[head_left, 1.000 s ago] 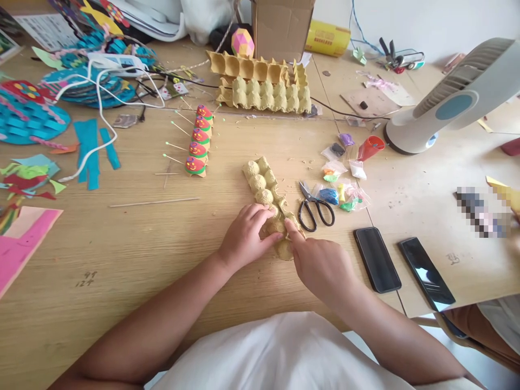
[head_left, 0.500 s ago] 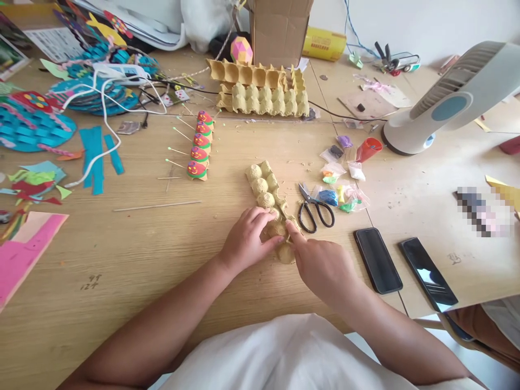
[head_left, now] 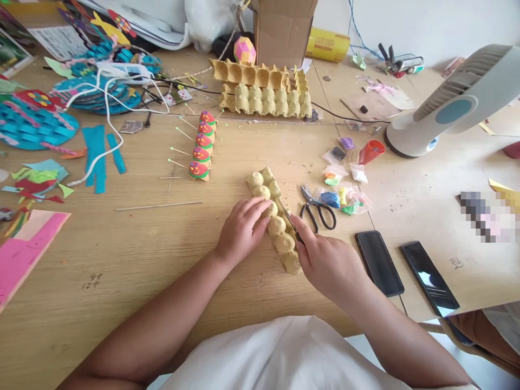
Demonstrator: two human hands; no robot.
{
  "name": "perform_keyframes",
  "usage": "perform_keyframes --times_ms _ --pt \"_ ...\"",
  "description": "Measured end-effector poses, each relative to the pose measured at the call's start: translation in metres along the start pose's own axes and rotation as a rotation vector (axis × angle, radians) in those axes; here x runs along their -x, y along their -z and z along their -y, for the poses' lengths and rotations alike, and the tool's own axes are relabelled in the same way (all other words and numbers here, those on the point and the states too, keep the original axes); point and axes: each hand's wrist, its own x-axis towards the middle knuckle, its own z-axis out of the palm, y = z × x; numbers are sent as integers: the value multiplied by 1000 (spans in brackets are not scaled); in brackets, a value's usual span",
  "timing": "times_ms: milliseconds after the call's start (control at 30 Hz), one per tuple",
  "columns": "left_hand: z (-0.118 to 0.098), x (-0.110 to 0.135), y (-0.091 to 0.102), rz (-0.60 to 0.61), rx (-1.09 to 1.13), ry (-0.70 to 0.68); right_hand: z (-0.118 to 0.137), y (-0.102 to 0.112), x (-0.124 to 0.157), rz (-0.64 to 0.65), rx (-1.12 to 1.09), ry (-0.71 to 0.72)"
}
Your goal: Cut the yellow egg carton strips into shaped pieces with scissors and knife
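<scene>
A pale yellow egg carton piece with two rows of cups lies bumps-up on the table, slanting towards me. My left hand grips its left side, thumb and fingers around a middle bump. In my right hand is a small knife with a thin blade and dark handle. Its blade rests along the groove between the rows, and the forefinger reaches along the handle. Black-handled scissors lie just right of the carton.
Several painted carton caterpillar faces stand in a row at left. More egg cartons sit at the back. Bags of coloured clay, a red cup, two phones and a white fan are on the right. A thin stick lies left.
My right hand has drawn back slightly towards me, and the knife blade now shows. My left hand has shifted a little left and up along the carton.
</scene>
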Motion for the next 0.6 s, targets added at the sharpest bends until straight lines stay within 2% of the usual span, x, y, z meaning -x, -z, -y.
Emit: perform_keyframes --times_ms 233,600 --pt "6 2 -7 30 -35 -69 7 -4 -4 70 55 -6" --pt "6 2 -9 13 -80 -65 17 2 -9 133 50 -45"
